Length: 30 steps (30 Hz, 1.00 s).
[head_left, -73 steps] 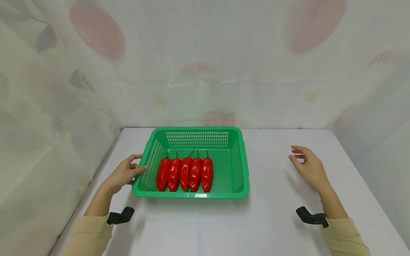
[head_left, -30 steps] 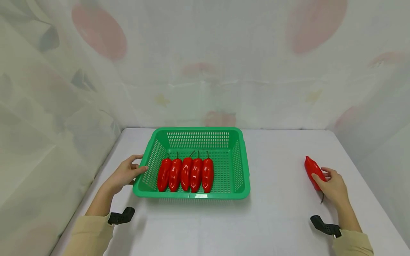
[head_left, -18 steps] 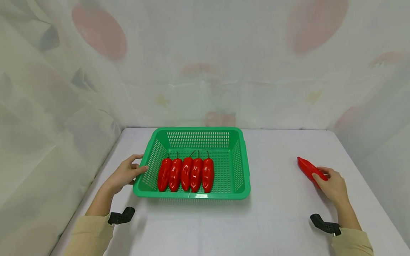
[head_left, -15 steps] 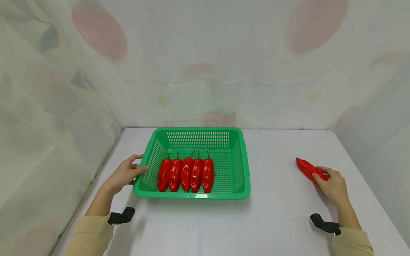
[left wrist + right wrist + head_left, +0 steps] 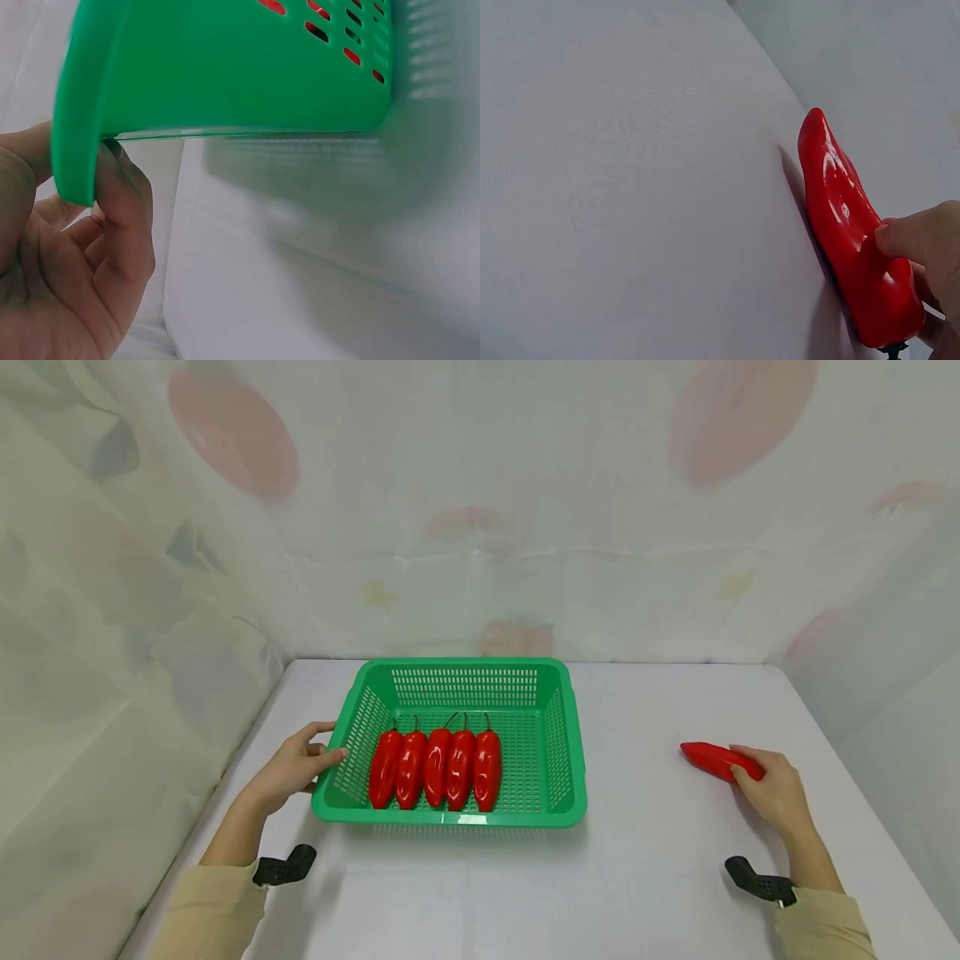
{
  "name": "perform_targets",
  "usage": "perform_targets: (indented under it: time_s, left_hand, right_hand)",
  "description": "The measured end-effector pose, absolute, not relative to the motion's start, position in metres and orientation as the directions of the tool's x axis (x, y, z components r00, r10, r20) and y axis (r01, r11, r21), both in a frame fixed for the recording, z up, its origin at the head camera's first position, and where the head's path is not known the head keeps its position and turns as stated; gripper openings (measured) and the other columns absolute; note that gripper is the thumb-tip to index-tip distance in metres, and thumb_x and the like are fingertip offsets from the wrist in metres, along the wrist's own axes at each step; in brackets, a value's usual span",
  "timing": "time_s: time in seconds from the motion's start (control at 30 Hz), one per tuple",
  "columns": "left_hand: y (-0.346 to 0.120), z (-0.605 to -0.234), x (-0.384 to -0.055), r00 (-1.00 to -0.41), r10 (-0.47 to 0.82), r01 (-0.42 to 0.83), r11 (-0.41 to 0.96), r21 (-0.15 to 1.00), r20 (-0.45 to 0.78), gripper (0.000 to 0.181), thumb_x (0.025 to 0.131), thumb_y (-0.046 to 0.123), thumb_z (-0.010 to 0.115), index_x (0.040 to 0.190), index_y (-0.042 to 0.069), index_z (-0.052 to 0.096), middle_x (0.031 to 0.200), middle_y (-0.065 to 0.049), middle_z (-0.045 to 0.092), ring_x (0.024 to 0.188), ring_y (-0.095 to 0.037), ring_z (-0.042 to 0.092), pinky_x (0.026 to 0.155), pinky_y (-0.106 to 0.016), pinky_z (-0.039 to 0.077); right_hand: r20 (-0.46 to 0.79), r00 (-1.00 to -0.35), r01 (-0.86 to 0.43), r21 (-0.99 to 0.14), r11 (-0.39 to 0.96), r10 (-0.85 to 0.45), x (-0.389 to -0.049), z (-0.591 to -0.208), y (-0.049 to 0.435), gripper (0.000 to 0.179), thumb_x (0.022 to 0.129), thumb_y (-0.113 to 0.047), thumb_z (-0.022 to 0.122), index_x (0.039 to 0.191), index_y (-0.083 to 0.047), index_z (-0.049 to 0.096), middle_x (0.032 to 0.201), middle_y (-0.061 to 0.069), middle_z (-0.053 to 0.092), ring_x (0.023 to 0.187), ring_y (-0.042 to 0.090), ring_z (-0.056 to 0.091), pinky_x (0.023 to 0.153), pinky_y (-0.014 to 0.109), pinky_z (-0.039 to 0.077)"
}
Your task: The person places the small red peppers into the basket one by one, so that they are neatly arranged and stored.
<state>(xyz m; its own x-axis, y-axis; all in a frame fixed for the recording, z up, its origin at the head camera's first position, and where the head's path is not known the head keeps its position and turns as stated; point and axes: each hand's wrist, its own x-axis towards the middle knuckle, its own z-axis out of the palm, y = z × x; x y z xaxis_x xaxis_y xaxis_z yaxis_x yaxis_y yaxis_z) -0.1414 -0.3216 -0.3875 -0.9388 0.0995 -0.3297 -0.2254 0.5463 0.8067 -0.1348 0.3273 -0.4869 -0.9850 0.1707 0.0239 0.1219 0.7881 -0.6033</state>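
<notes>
My left hand (image 5: 291, 767) grips the left rim of a green plastic basket (image 5: 480, 819), thumb over the edge and fingers beneath, as the left wrist view also shows. Several glossy red chili peppers (image 5: 435, 768) lie side by side in the basket, stems toward the back. On the right side of the table, my right hand (image 5: 776, 789) pinches another red chili pepper (image 5: 708, 760) between thumb and fingers. In the right wrist view this pepper (image 5: 847, 232) has its tip pointing away and its green stem (image 5: 892, 349) near the hand; a shadow falls beside it.
A white cloth covers the table (image 5: 630, 860). Patterned fabric walls (image 5: 480, 527) rise behind it and at both sides. The right part of the basket floor (image 5: 519, 768) shows bare mesh. A black wrist mount (image 5: 757, 881) sits on each forearm.
My right hand has moved to the right and taken hold of the single pepper, then turned it so its tip points more leftward. The left hand and basket stay nearly still.
</notes>
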Motion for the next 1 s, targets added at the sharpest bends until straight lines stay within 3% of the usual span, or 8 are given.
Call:
perform_targets:
  time_s: [0.2,0.33,0.53,0.83,1.0]
  left_hand:
    - [-0.322,-0.386,-0.141,-0.937,0.104,-0.226,0.547,0.806,-0.333,0.069,0.091,0.031,0.059,0.143,0.007,0.021,0.096,-0.018,0.058,0.076,-0.023,0.064,0.067,-0.038,0.054]
    - [-0.322,-0.384,-0.140,-0.936,0.103,-0.229,0.550,0.803,-0.337,0.069,0.091,0.031,0.058,0.143,0.007,0.020,0.098,-0.019,0.058,0.078,-0.023,0.063,0.068,-0.038,0.054]
    - [-0.321,-0.385,-0.140,-0.938,0.103,-0.225,0.546,0.807,-0.331,0.068,0.091,0.031,0.058,0.143,0.007,0.022,0.096,-0.018,0.058,0.076,-0.022,0.064,0.066,-0.037,0.055]
    - [-0.322,-0.386,-0.141,-0.936,0.104,-0.227,0.551,0.803,-0.336,0.068,0.091,0.031,0.058,0.143,0.008,0.021,0.100,-0.020,0.058,0.077,-0.023,0.064,0.068,-0.037,0.054]
    - [-0.322,-0.386,-0.140,-0.938,0.104,-0.225,0.545,0.808,-0.332,0.068,0.091,0.031,0.059,0.143,0.008,0.022,0.098,-0.019,0.058,0.076,-0.023,0.064,0.066,-0.037,0.054]
  right_hand:
    - [0.056,-0.977,0.131,-0.603,0.787,0.206,-0.135,-0.485,0.325,0.042,0.091,-0.011,0.050,0.130,0.003,0.045,0.126,0.037,0.038,0.111,0.053,0.035,0.083,0.065,0.040]
    - [0.073,-0.945,0.205,-0.628,0.751,0.319,-0.132,-0.482,0.323,0.044,0.091,-0.016,0.050,0.131,0.002,0.045,0.128,0.035,0.038,0.116,0.051,0.033,0.087,0.065,0.036]
    - [0.061,-0.889,0.320,-0.627,0.710,0.455,-0.125,-0.481,0.320,0.045,0.091,-0.019,0.051,0.130,0.002,0.046,0.122,0.031,0.042,0.111,0.045,0.037,0.080,0.056,0.038]
    - [0.023,-0.857,0.403,-0.594,0.697,0.515,-0.118,-0.478,0.321,0.049,0.088,-0.023,0.053,0.127,0.007,0.047,0.114,0.032,0.042,0.107,0.047,0.036,0.069,0.050,0.036]
    - [0.008,-0.862,0.416,-0.557,0.718,0.506,-0.117,-0.480,0.320,0.048,0.089,-0.023,0.053,0.125,0.007,0.047,0.113,0.033,0.043,0.106,0.048,0.036,0.074,0.055,0.036]
